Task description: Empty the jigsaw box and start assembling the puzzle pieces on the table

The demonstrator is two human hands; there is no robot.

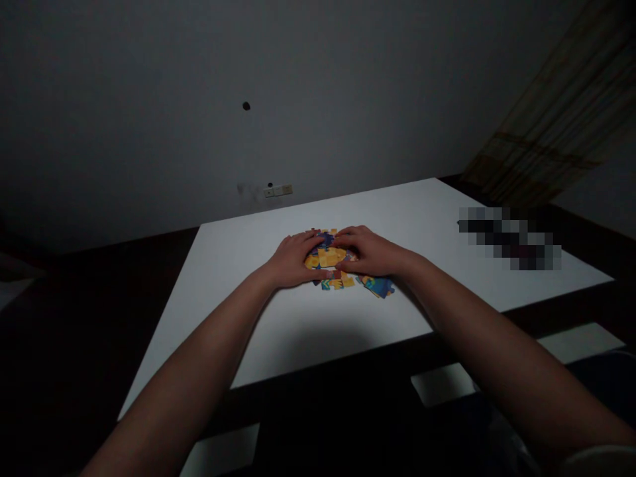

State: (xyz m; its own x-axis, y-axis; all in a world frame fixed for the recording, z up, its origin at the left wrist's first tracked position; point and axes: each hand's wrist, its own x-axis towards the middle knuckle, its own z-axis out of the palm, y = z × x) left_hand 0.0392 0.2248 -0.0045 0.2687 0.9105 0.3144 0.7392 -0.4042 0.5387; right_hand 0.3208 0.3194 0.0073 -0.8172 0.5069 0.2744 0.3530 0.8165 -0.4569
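Observation:
A cluster of jigsaw puzzle pieces [332, 257] in yellow, blue and red lies on the white table between my hands. Some pieces look joined, while others overlap. From the left, my left hand [294, 260] rests over the cluster's edge, fingers stretched forward and thumb apart along the near side. On the opposite side, my right hand [370, 252] arches over the pieces, its fingertips and thumb spread and touching them. Both palms face down, hiding parts of the cluster. A few loose blue and yellow puzzle pieces [377, 286] lie beside my right wrist.
The white table [238, 318] has its near edge under my forearms. A blurred-out dark object [509, 238] lies at its right side. Behind stands a grey wall with sockets [278, 191]; a curtain [541, 146] hangs at the right.

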